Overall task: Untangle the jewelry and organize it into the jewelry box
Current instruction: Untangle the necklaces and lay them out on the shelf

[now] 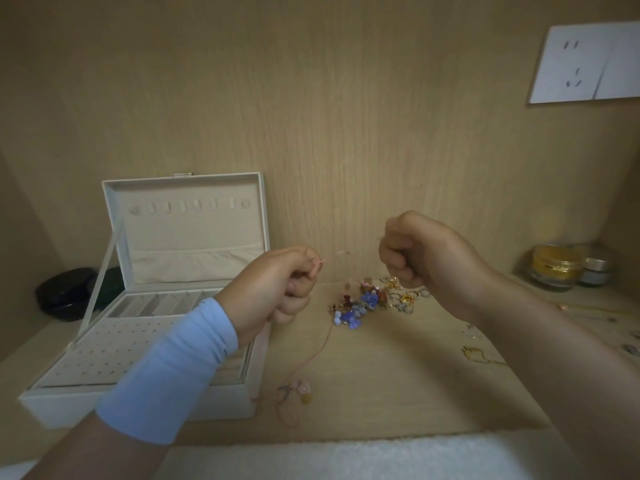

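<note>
a thin pink cord (320,344) with pale beads at its lower end is pinched by the closed fingers of the left hand (277,289) and hangs to the wooden shelf (398,375). the right hand (422,258) is held fisted; whether it grips the cord cannot be told. the white jewelry box (145,306) stands open at the left, beside a heap of blue and gold jewelry (370,299).

Wood shelf (398,386): jewelry box (145,341), jewelry pile (374,299), jars (568,268).

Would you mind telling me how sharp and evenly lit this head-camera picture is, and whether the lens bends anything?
Head view: soft, dim warm light without glare; wide-angle bending at the wall socket; the jewelry pile is blurry; the thin cord below the left hand is faint, and hardly traceable toward the right hand.
</note>
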`<action>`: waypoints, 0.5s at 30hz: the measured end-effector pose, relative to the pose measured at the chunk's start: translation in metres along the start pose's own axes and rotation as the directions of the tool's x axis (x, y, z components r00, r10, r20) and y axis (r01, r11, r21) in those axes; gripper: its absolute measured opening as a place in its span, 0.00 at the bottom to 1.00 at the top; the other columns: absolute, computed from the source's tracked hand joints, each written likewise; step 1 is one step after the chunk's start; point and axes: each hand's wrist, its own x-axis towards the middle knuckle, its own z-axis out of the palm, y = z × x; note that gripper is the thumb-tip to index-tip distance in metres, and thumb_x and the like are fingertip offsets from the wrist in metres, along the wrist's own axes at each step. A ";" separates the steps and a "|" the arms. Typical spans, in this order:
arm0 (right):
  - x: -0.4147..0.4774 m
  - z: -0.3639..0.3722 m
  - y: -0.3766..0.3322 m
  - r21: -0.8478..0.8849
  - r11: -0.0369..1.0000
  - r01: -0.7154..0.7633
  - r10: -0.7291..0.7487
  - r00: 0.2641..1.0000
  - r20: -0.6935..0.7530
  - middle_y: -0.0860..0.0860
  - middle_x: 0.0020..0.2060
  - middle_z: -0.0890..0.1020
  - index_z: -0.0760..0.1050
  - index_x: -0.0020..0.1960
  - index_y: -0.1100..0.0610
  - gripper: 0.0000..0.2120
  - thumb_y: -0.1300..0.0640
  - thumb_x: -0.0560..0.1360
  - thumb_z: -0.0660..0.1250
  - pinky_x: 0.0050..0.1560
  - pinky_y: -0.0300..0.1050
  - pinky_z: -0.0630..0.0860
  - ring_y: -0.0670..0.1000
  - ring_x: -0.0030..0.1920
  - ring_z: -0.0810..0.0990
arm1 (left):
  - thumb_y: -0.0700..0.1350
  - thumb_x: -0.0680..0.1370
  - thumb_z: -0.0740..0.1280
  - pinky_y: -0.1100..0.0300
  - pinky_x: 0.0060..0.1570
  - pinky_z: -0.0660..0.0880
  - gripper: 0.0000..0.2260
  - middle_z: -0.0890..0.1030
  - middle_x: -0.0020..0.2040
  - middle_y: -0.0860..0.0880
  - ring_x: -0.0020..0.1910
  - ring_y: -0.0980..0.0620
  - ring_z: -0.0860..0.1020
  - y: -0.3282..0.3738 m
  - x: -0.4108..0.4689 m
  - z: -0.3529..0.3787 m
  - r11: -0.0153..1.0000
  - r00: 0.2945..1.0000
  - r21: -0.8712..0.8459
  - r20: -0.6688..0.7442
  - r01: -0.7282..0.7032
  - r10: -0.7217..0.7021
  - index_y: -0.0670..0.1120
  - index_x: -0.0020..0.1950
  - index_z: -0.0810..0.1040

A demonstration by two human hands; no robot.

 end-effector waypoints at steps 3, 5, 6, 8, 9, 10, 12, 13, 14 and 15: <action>0.002 -0.003 0.001 -0.011 1.000 0.000 -0.001 0.997 -0.077 0.50 0.28 0.67 0.65 0.32 0.52 0.20 0.45 0.78 0.65 0.30 0.43 0.60 0.49 0.29 0.63 | 0.40 0.80 0.59 0.71 0.24 0.51 0.11 0.58 0.26 0.51 0.22 0.57 0.54 0.000 -0.005 -0.001 0.984 0.999 0.175 0.006 -0.035 0.035 0.46 0.37 0.71; 0.002 -0.002 0.001 0.010 1.000 0.013 -0.012 0.993 -0.114 0.50 0.28 0.71 0.68 0.34 0.53 0.17 0.49 0.79 0.66 0.29 0.41 0.61 0.48 0.29 0.65 | 0.45 0.79 0.66 0.68 0.22 0.53 0.08 0.62 0.24 0.53 0.21 0.56 0.57 0.000 -0.008 0.004 0.937 0.993 0.333 -0.013 -0.108 0.119 0.44 0.41 0.76; 0.002 -0.001 0.001 0.032 0.999 0.019 -0.015 0.993 -0.121 0.50 0.29 0.74 0.70 0.36 0.54 0.15 0.51 0.79 0.66 0.28 0.41 0.62 0.48 0.29 0.67 | 0.46 0.79 0.67 0.66 0.21 0.56 0.08 0.64 0.23 0.55 0.20 0.58 0.60 0.001 -0.008 0.006 0.906 0.985 0.395 -0.020 -0.152 0.173 0.44 0.42 0.78; 0.001 0.001 -0.001 0.065 0.997 0.028 -0.019 0.992 -0.123 0.51 0.33 0.79 0.74 0.39 0.56 0.11 0.53 0.79 0.66 0.28 0.41 0.61 0.48 0.29 0.69 | 0.45 0.79 0.66 0.71 0.23 0.61 0.08 0.68 0.21 0.59 0.20 0.62 0.65 -0.001 -0.006 0.008 0.864 0.966 0.455 -0.026 -0.216 0.255 0.44 0.43 0.81; 0.001 0.002 -0.001 0.076 0.997 0.028 -0.018 0.992 -0.123 0.52 0.35 0.82 0.75 0.41 0.57 0.10 0.54 0.79 0.66 0.28 0.42 0.60 0.49 0.29 0.70 | 0.43 0.80 0.66 0.71 0.26 0.63 0.09 0.69 0.22 0.59 0.22 0.62 0.66 -0.003 -0.004 0.007 0.861 0.963 0.458 -0.033 -0.223 0.267 0.45 0.42 0.82; 0.001 0.003 -0.002 0.083 0.996 0.025 -0.015 0.992 -0.125 0.52 0.37 0.83 0.76 0.43 0.59 0.10 0.54 0.79 0.66 0.28 0.43 0.60 0.49 0.29 0.71 | 0.42 0.80 0.66 0.69 0.27 0.65 0.10 0.70 0.25 0.57 0.24 0.60 0.67 -0.005 -0.003 0.006 0.871 0.965 0.442 -0.041 -0.216 0.260 0.46 0.40 0.82; 0.001 0.004 -0.002 0.088 0.996 0.019 -0.006 0.990 -0.138 0.54 0.39 0.85 0.76 0.46 0.61 0.09 0.55 0.79 0.66 0.28 0.42 0.61 0.49 0.29 0.71 | 0.39 0.81 0.64 0.64 0.28 0.70 0.12 0.71 0.30 0.49 0.27 0.54 0.70 -0.008 0.001 0.005 0.934 0.979 0.320 -0.072 -0.160 0.193 0.44 0.37 0.80; 0.001 0.005 -0.001 0.089 0.996 0.014 -0.001 0.989 -0.151 0.54 0.39 0.86 0.76 0.48 0.62 0.09 0.55 0.79 0.66 0.28 0.42 0.61 0.49 0.29 0.71 | 0.37 0.81 0.62 0.63 0.26 0.70 0.13 0.70 0.31 0.47 0.27 0.53 0.70 -0.009 0.003 0.005 0.969 0.984 0.208 -0.087 -0.132 0.153 0.42 0.37 0.77; 0.002 0.004 -0.001 0.089 0.996 0.009 0.007 0.985 -0.170 0.54 0.39 0.86 0.76 0.50 0.62 0.09 0.56 0.80 0.66 0.28 0.42 0.61 0.49 0.29 0.71 | 0.36 0.81 0.60 0.64 0.24 0.68 0.13 0.69 0.31 0.47 0.26 0.54 0.68 -0.010 0.004 0.006 0.990 0.989 0.095 -0.089 -0.106 0.115 0.41 0.36 0.75; 0.003 0.004 0.000 0.092 0.996 0.004 0.014 0.981 -0.194 0.54 0.40 0.86 0.75 0.51 0.61 0.08 0.56 0.80 0.66 0.27 0.42 0.61 0.49 0.28 0.71 | 0.36 0.81 0.59 0.67 0.22 0.62 0.13 0.66 0.30 0.48 0.24 0.55 0.65 -0.010 0.005 0.006 0.996 0.993 0.017 -0.089 -0.082 0.083 0.42 0.36 0.72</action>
